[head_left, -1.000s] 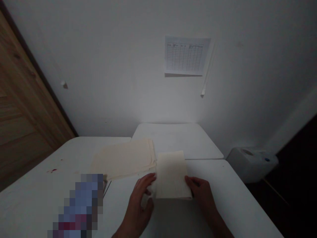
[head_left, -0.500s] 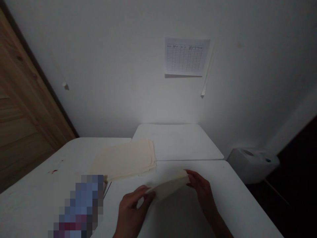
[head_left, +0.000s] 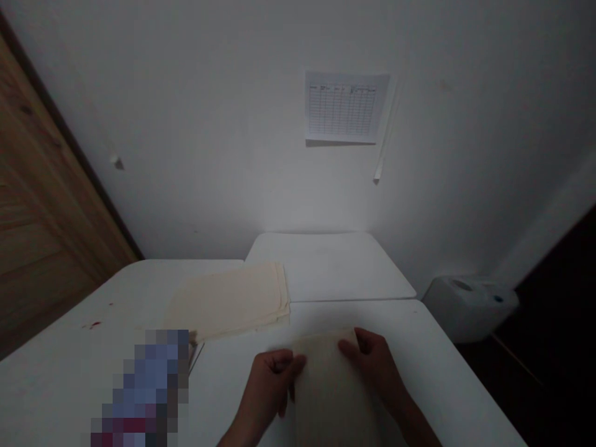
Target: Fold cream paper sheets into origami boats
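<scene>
A pale beige fabric piece (head_left: 333,391) hangs upright between my two hands, its lower end cut off by the bottom of the view. My left hand (head_left: 272,382) pinches its upper left corner between thumb and fingers. At the upper right corner, my right hand (head_left: 372,360) grips it the same way, thumb on the near side. To the left of my hands lies a flat stack of similar beige pieces (head_left: 228,298), their right edges slightly out of line. I cannot tell for certain whether the material is cloth or paper.
White tables (head_left: 465,397) meet at seams in front of me. A pixelated blue and red object (head_left: 149,385) lies at lower left. A printed table sheet (head_left: 344,108) is on the wall. A white plastic container (head_left: 465,310) stands right, a wooden door (head_left: 41,186) left.
The beige piece has turned from a steep slant to facing me, its top edge now nearly level. My left hand has moved right, closer to my right hand.
</scene>
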Demonstrator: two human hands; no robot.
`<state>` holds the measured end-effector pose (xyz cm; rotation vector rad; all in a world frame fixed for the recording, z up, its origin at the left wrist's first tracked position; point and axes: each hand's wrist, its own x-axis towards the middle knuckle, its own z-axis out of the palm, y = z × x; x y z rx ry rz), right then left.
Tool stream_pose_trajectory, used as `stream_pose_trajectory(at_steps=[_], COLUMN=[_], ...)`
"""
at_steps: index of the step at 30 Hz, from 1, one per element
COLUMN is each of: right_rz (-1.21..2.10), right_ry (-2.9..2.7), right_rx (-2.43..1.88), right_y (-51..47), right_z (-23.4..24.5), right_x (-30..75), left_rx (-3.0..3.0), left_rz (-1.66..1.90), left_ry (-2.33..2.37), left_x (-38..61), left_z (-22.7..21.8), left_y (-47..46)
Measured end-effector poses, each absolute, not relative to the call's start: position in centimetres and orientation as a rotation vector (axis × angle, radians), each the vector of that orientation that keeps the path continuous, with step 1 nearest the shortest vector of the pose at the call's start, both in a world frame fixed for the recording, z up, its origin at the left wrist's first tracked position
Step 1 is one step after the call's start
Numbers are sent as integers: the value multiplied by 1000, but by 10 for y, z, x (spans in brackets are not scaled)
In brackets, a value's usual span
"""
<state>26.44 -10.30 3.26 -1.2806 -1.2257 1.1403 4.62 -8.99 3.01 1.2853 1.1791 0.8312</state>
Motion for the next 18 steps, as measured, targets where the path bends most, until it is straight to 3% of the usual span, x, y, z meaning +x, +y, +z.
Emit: stream_pose_trajectory(at_steps=[18], right_rz=[1094], right_ry=[-1306], right_rx=[-1453], right_y=[-102], right_z=[18], right_x=[256], left_rx=[1259], left_rz=[972], left_ry=[1254], left_x=[48], left_z=[12], left_y=[-93])
